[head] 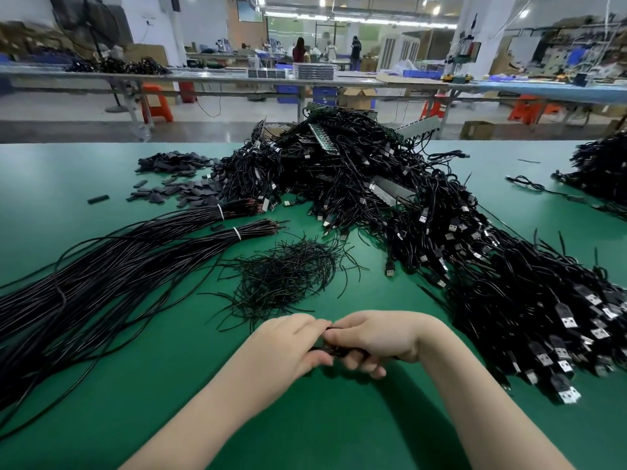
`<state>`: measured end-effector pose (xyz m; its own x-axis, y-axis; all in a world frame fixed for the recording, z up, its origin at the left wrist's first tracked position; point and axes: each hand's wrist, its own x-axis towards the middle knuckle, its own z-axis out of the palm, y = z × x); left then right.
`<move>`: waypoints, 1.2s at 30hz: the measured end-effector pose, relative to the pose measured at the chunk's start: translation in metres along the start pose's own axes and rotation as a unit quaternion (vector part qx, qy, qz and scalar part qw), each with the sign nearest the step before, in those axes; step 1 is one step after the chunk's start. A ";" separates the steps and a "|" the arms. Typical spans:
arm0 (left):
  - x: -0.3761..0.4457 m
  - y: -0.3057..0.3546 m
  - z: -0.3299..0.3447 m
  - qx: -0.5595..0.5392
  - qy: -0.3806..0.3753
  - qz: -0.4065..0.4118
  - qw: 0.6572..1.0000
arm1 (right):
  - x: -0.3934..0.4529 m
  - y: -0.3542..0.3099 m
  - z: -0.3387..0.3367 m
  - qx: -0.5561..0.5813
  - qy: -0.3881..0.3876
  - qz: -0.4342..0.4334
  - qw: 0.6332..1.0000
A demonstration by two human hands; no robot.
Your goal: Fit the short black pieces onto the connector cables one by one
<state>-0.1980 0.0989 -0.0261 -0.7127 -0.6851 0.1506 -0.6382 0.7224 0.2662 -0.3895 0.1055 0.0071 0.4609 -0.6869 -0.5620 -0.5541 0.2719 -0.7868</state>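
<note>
I see both hands close together, low and in the middle, just above the green table [142, 385]. The left hand [288, 344] and the right hand [376, 340] meet at the fingertips. Their fingers are curled tight around a thin black cable [334, 350]. The cable runs sideways between the two hands, and only a short dark bit of it shows where the fingers meet. Most of it is hidden inside the grip. I cannot tell if a short black piece is on it, because the fingers cover that spot.

The short black pieces [176, 179] lie in a loose heap far back on the left, well apart from the hands. One piece [98, 199] lies alone, left of the heap.

Just past the hands sits a small pile of thin cut wires [285, 273]. To the left, two long bundles [112, 266] stretch across the table, each tied with a white band near its far end. To the right, a big pile of cables with plugs [502, 283] spreads from the back of the table down to beside the right arm. Their silver plug ends point my way.

Far behind the table are long benches [203, 78] and orange stools [156, 101].
</note>
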 end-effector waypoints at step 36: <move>0.040 -0.041 0.024 -0.286 0.389 -0.238 0.843 | 0.085 -0.013 0.000 -0.422 0.444 -0.138 0.778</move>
<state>-0.2070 0.0441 -0.0540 0.1331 -0.8997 0.4158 -0.3942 0.3368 0.8551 -0.3427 0.0440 -0.0300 0.1894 -0.9377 0.2912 -0.9499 -0.2500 -0.1873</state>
